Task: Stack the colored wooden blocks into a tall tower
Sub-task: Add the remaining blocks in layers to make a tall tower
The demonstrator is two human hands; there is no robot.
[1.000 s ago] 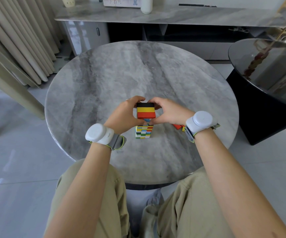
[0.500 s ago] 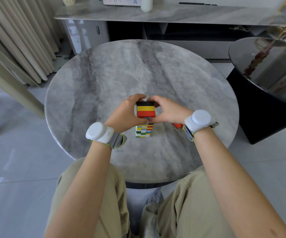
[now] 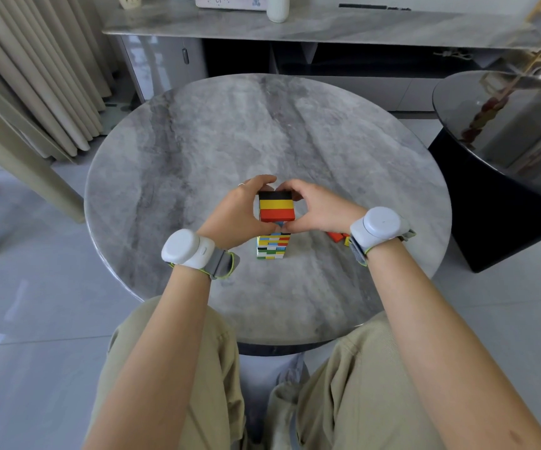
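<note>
Together, left hand (image 3: 236,216) and right hand (image 3: 322,211) pinch one tower (image 3: 274,245) with curled fingers (image 3: 260,183).

the left grip (image 3: 238,216) and right grip (image 3: 319,211) wrap round the block tower (image 3: 277,207) near its top, so the layers behind them are hidden. the loose blocks (image 3: 335,236) on the bench (image 3: 197,141) sit partly behind the right wrist band (image 3: 379,227); how many cannot be told. the top edge cuts off the white bottle (image 3: 277,8).
</note>
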